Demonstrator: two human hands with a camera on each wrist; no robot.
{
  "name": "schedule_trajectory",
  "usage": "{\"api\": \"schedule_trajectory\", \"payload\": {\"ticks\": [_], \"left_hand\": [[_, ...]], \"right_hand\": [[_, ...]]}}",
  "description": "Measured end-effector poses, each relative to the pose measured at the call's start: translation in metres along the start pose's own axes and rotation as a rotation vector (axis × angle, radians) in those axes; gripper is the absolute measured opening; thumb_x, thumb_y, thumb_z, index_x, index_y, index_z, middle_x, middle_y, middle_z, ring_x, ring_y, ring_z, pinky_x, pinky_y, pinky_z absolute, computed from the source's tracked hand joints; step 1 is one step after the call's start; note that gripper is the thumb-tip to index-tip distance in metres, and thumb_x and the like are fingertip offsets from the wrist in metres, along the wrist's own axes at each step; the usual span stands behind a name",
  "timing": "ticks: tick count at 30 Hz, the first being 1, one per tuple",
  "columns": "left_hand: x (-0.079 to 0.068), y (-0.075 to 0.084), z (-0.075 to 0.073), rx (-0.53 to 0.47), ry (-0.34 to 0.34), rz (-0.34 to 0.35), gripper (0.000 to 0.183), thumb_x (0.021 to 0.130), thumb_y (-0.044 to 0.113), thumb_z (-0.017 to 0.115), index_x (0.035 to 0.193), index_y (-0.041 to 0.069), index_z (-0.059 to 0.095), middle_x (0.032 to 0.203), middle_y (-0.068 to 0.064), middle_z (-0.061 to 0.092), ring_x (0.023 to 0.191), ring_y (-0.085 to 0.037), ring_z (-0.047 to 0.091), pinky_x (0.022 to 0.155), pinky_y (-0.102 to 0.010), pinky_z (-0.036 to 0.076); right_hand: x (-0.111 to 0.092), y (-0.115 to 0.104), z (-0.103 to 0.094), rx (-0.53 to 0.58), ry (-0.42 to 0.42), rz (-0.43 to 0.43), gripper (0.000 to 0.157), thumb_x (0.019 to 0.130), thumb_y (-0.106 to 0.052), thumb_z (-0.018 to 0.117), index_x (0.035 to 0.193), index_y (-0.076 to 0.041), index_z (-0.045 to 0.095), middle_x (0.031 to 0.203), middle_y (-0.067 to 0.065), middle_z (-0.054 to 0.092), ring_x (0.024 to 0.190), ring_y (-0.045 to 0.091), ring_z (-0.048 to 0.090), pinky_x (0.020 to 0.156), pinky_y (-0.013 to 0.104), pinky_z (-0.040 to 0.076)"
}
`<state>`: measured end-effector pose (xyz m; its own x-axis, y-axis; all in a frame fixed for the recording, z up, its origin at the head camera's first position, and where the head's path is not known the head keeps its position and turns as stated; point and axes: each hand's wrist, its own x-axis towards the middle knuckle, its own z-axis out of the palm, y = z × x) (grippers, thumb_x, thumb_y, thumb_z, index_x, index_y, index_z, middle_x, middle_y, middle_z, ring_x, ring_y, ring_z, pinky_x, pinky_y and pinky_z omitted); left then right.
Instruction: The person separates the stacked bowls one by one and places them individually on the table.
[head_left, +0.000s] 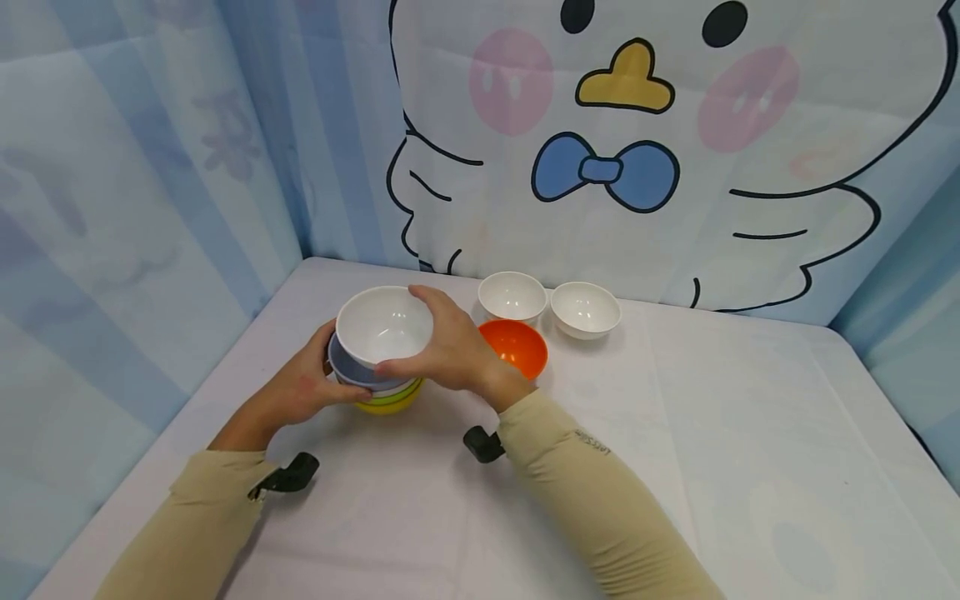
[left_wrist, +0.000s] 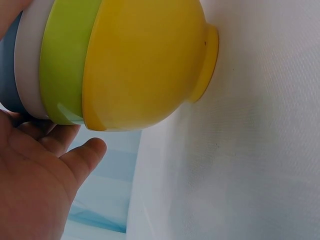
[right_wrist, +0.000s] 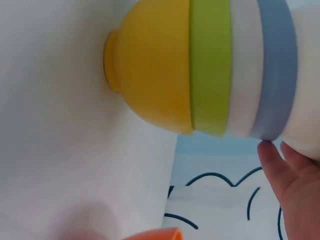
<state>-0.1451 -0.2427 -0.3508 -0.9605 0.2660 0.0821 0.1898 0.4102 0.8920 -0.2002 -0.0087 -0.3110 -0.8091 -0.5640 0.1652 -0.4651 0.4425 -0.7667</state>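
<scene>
The right hand (head_left: 453, 346) pinches a white bowl (head_left: 385, 323) and, just below, the left hand (head_left: 302, 385) grips a bowl stack (head_left: 393, 397).

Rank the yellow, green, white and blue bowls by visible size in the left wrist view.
1. Yellow bowl
2. Green bowl
3. White bowl
4. Blue bowl
Nesting and the frame edge hide parts, so their true sizes are unsure.
</scene>
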Motion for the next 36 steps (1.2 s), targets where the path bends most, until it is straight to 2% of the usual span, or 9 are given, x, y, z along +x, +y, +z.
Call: {"api": "schedule_trajectory", "payload": {"ticks": [7, 16, 28, 36], "left_hand": [[0.000, 0.002, -0.001, -0.001, -0.015, -0.021, 0.108, 0.082, 0.011, 0.083, 0.158, 0.002, 0.006, 0.156, -0.024, 0.021, 0.138, -0.045, 0.029, 0.110, -0.066, 0.028], [0.001, 0.002, -0.002, -0.015, -0.014, -0.041, 0.112, 0.081, 0.012, 0.084, 0.157, -0.001, 0.003, 0.155, -0.026, 0.022, 0.138, -0.046, 0.029, 0.111, -0.064, 0.028], [0.002, 0.003, -0.001, -0.010, -0.010, -0.078, 0.114, 0.080, 0.012, 0.085, 0.157, -0.003, 0.001, 0.157, -0.028, 0.020, 0.142, -0.049, 0.024, 0.111, -0.065, 0.026], [0.002, 0.004, -0.001, -0.007, -0.009, -0.084, 0.113, 0.080, 0.011, 0.085, 0.158, -0.001, 0.003, 0.157, -0.027, 0.021, 0.142, -0.048, 0.024, 0.111, -0.064, 0.026]], "right_hand": [[-0.006, -0.002, -0.016, 0.017, 0.055, -0.023, 0.100, 0.073, -0.042, 0.087, 0.152, -0.008, 0.036, 0.148, 0.005, 0.044, 0.122, 0.021, 0.051, 0.096, 0.038, 0.051], [-0.018, 0.004, -0.038, -0.009, 0.109, 0.002, 0.103, 0.068, -0.042, 0.090, 0.151, -0.009, 0.038, 0.148, 0.005, 0.045, 0.125, 0.024, 0.049, 0.101, 0.041, 0.047], [-0.044, 0.038, -0.071, -0.039, 0.181, 0.125, 0.104, 0.069, -0.040, 0.089, 0.153, -0.011, 0.035, 0.150, 0.009, 0.043, 0.125, 0.032, 0.049, 0.096, 0.049, 0.051], [-0.068, 0.064, -0.095, -0.046, 0.217, 0.181, 0.106, 0.072, -0.038, 0.089, 0.155, -0.005, 0.030, 0.153, 0.013, 0.038, 0.130, 0.036, 0.043, 0.097, 0.054, 0.049]]}}
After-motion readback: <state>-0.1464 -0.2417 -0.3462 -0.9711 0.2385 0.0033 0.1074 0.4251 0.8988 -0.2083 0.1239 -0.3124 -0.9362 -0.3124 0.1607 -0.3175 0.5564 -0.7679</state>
